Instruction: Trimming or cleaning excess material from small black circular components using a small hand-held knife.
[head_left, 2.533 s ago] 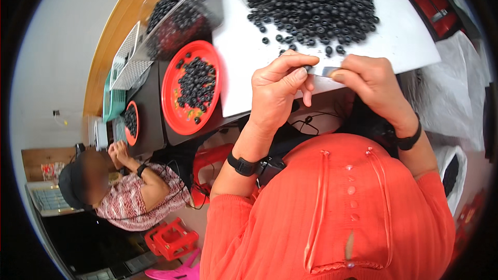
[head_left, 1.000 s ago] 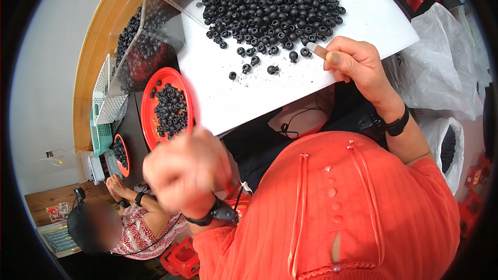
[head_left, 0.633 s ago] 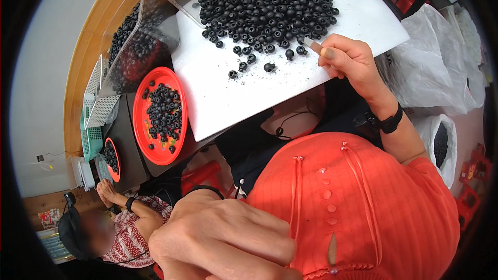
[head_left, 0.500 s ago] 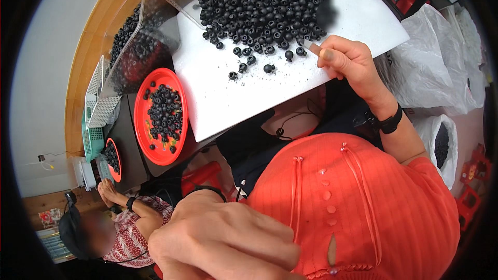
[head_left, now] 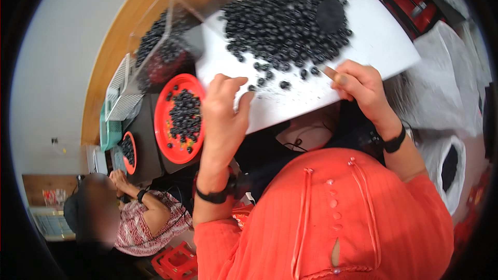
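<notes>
The person in the orange top leans over a white sheet [head_left: 363,57] spread on the tabletop, which carries a big heap of small black round pieces [head_left: 282,18]. A few loose pieces [head_left: 282,84] lie apart from the heap, nearer the person, between the two hands.

The left hand [head_left: 224,114] hangs over the near left edge of the white sheet, just right of a red plate [head_left: 162,124]. Its fingers are curled loosely with thumb and forefinger bent toward each other; the view does not show whether anything is pinched between them, so the state of this grip cannot be told. A black band sits on the left wrist.

The right hand [head_left: 363,85] rests on the sheet at the near edge of the heap. Its grip is closed around a thin pale stick [head_left: 328,71], whose tip points at the loose pieces. The right wrist wears a black band as well.

The red plate holds a smaller pile of the same black pieces. Beyond it a clear plastic bag [head_left: 161,46] holds more of them. To the left sits a green basket [head_left: 111,119] and a second small red plate [head_left: 128,151]. Another person [head_left: 140,218] in a patterned top sits at the lower left. A white sack [head_left: 446,103] lies to the right.
</notes>
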`<state>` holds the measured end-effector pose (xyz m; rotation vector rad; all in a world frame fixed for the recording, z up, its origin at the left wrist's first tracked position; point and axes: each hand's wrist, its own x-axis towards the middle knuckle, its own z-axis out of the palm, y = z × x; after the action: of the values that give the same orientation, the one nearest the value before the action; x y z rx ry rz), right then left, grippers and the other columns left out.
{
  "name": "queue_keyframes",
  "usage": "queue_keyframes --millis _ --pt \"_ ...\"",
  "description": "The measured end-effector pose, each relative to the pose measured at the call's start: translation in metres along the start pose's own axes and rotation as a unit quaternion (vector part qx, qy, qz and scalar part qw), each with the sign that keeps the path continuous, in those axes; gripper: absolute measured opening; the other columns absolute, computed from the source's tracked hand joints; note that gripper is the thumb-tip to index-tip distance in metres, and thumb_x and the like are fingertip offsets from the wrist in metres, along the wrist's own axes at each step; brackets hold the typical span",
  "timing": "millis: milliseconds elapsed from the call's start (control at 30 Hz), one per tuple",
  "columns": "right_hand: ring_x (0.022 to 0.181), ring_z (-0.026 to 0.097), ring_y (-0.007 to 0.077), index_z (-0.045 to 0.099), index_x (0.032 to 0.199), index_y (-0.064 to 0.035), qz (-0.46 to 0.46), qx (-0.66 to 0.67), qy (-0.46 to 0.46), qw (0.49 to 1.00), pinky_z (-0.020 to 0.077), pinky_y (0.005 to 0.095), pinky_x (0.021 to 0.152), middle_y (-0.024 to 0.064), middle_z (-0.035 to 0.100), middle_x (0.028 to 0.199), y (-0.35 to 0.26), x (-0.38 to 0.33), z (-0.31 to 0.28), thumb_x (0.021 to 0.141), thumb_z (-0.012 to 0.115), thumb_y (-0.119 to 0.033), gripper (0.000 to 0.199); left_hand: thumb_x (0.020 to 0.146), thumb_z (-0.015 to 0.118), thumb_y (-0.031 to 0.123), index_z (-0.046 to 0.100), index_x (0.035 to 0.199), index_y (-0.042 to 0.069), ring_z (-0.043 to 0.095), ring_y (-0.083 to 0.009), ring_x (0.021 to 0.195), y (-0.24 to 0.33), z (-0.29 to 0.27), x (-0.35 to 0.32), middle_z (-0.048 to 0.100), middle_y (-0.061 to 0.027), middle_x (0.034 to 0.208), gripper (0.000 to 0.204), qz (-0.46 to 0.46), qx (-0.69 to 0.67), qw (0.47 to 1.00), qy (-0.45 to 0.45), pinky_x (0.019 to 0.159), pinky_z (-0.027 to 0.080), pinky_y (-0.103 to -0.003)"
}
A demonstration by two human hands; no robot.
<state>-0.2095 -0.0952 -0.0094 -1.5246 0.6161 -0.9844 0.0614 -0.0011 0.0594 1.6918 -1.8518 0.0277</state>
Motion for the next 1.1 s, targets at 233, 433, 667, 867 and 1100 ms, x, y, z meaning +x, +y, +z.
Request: queue_keyframes --millis 233,433,667,867,1100 --pt "0.053 0.042 0.0043 0.065 0.084 -0.0016 -0.013 0.007 0.005 1.0 0.0312 0.022 0.05 -0.0031 0.05 0.059 0.01 -0.005 -0.004 0.102 0.061 -0.026 0.03 0.078 0.073 0.002 0.068 0.093 0.001 0.06 -0.0327 0.083 -0.016 0.034 -0.006 0.057 -0.0128 0.089 0.016 -0.013 0.038 0.999 -0.025 0.069 0.051 -0.043" --pt "0.053 0.044 0.0044 0.064 0.083 -0.002 -0.009 0.006 0.018 1.0 0.0326 0.0215 0.05 -0.0023 0.052 0.06 0.007 -0.005 -0.003 0.102 0.06 -0.025 0.029 0.08 0.071 0.003 0.065 0.088 0.003 0.06 -0.0333 0.084 -0.021 0.044 -0.01 0.058 -0.0119 0.087 0.01 -0.005 0.04 0.999 0.022 0.07 0.05 -0.044" --pt "0.053 0.045 0.0043 0.063 0.083 -0.0037 -0.015 -0.007 0.017 1.0 0.0324 0.0207 0.049 -0.0025 0.053 0.061 0.017 -0.002 0.0 0.103 0.06 -0.034 0.036 0.079 0.069 0.003 0.06 0.085 0.002 0.06 -0.0348 0.083 -0.031 0.04 -0.024 0.058 -0.0136 0.083 0.01 -0.005 0.047 0.998 0.051 0.069 0.049 -0.045" --pt "0.05 0.042 0.0039 0.062 0.083 -0.0044 -0.023 0.0 0.032 0.999 0.0309 0.0212 0.048 -0.0029 0.051 0.06 0.017 -0.004 -0.006 0.103 0.059 -0.031 0.033 0.078 0.068 0.002 0.062 0.084 0.001 0.06 -0.0336 0.078 -0.025 0.029 -0.023 0.058 -0.0139 0.082 0.008 0.027 -0.034 0.997 0.062 0.069 0.048 -0.044" --pt "0.067 0.053 0.0058 0.073 0.102 -0.0046 -0.033 -0.036 -0.036 0.998 0.044 0.0241 0.062 -0.0018 0.064 0.077 0.012 0.011 0.001 0.101 0.059 -0.022 0.022 0.081 0.072 -0.004 0.067 0.086 -0.003 0.058 -0.0098 0.067 -0.014 0.022 -0.023 0.062 -0.0035 0.078 0.007 -0.09 -0.219 0.97 0.051 0.064 0.047 -0.025"
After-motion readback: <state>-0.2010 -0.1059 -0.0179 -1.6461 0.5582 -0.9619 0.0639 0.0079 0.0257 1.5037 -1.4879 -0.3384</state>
